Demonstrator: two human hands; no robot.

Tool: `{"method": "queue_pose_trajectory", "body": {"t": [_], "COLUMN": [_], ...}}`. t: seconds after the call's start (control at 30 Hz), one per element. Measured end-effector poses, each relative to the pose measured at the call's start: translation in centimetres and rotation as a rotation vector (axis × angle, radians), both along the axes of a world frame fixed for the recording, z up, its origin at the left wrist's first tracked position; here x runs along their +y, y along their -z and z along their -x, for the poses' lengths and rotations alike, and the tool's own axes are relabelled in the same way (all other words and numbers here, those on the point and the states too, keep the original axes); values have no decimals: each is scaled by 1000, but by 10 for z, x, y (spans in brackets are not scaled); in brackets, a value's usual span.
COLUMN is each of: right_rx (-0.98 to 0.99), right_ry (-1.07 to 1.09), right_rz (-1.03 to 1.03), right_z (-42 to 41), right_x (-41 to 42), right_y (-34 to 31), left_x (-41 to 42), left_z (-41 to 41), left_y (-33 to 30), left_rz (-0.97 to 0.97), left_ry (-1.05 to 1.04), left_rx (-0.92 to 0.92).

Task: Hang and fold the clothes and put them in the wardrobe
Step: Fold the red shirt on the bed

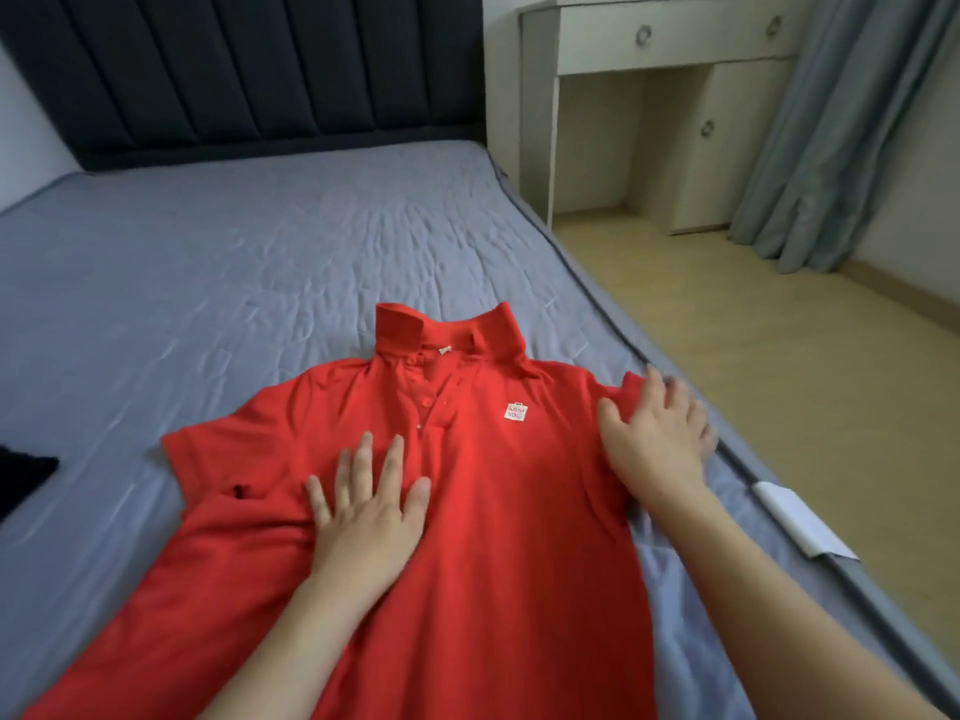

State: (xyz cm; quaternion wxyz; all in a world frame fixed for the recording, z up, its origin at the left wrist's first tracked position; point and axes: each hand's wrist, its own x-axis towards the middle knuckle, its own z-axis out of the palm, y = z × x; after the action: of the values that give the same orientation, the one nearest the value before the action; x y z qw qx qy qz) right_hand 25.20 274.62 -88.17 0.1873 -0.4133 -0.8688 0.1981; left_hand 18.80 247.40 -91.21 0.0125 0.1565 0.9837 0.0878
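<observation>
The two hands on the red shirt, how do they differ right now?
The left hand lies flat mid-chest on the red polo shirt, fingers spread and sharp; the right hand sits at the shirt's sleeve by the bed edge, fingers blurred. Both are open, pressing the fabric, neither pinching.

This is a bedroom in a home. A wide bed (260,241) with a grey-blue fitted sheet fills most of the view, backed by a dark padded headboard (249,70). Beside it stands a pale dressing unit (665,44) with a drawer and cupboard door, next to grey-blue curtains (841,137) and wood-look flooring (779,366).
</observation>
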Motion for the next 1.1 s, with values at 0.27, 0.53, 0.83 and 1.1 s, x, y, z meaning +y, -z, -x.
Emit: {"method": "queue_pose_trajectory", "body": {"t": [0.27,0.53,0.83,1.1], "right_rx": [111,302,-168,-297], "right_ry": [-146,80,-830,-751], "right_rz": [441,256,-221,-308], "right_z": [-54,-103,-122,-129], "right_x": [-26,5,-194,-222], "right_y": [11,-13,20,44], "left_x": [6,-57,-233,-231], "left_z": [-144,-132,-106,-109], "left_y": [5,-14,-40,-59], "left_rz": [210,65,-834,-1314], "left_ry": [199,-7,-686,-447], "left_rx": [68,-79,-398,-343]}}
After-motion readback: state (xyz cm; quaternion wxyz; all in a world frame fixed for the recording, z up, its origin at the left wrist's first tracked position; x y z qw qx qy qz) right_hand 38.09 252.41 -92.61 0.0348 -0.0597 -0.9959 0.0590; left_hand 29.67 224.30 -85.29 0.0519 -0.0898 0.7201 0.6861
